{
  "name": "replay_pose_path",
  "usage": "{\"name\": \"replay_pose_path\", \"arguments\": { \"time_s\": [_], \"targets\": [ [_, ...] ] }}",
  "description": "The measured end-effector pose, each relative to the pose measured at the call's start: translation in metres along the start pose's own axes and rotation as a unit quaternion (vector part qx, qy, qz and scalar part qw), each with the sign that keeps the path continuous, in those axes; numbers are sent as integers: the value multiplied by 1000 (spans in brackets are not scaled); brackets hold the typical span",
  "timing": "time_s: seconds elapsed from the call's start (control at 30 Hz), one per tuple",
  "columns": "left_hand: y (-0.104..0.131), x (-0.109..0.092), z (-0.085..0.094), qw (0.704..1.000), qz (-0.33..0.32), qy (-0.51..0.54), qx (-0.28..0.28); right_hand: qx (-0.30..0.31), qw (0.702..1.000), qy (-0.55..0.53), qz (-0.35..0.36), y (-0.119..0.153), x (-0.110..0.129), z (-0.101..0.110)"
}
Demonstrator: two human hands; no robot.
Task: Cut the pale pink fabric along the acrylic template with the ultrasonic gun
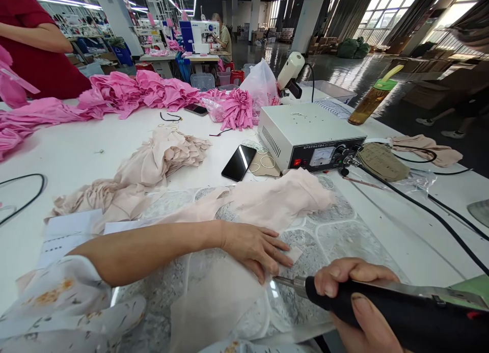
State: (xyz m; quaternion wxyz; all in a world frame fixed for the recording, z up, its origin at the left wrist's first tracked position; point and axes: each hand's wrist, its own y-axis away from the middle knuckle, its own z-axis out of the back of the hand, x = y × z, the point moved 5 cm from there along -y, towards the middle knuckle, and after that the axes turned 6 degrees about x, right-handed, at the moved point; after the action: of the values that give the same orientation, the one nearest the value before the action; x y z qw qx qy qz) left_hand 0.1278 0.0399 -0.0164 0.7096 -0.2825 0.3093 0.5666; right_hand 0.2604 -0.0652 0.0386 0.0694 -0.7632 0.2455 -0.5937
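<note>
My left hand (255, 246) lies flat, fingers stretched, on a thin beige fabric piece (214, 297) spread over a grey stone-patterned clear mat (340, 241). A small corner of the fabric shows past its fingertips. My right hand (362, 287) is wrapped round a black handheld ultrasonic cutter (405, 312). Its metal tip touches or nearly touches the fabric's edge, close beside my left thumb and index finger. Just beyond my left hand lies a heap of beige fabric pieces (282, 192). A larger beige pile (153, 164) sits further left.
A white control box (309, 131) with a dial stands behind the mat, a black cable (424, 210) running rightward from it. A phone (239, 163), pink fabric (141, 93), a bottle (372, 101) and paper sheets (71, 236) lie around. A person in red (42, 47) stands at far left.
</note>
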Motion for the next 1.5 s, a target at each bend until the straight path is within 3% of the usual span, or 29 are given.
{"name": "replay_pose_path", "arguments": {
  "time_s": [0.3,0.53,0.73,0.83,0.93,1.1,1.2,1.5],
  "targets": [
    [0,2,0,999,11,30,-15,37,999,38,-8,-2,0,1],
    [1,-1,-2,998,-19,-63,-10,42,999,10,-15,4,-1,0],
    [-1,-1,-5,989,22,-129,63,50,999,13,-14,7,-4,0],
    [-1,-4,-5,983,-7,-176,50,66,997,15,-22,10,-6,0],
    [0,-7,-4,978,-41,-202,25,54,998,12,-24,10,-5,2],
    [-1,-6,-4,982,10,-180,47,-12,1000,18,-7,4,4,8],
    [-1,-10,-2,980,4,-197,35,-49,999,17,11,1,7,9],
    [-2,-10,-3,973,18,-222,63,-31,999,-3,10,3,-3,9]
  ]
}}
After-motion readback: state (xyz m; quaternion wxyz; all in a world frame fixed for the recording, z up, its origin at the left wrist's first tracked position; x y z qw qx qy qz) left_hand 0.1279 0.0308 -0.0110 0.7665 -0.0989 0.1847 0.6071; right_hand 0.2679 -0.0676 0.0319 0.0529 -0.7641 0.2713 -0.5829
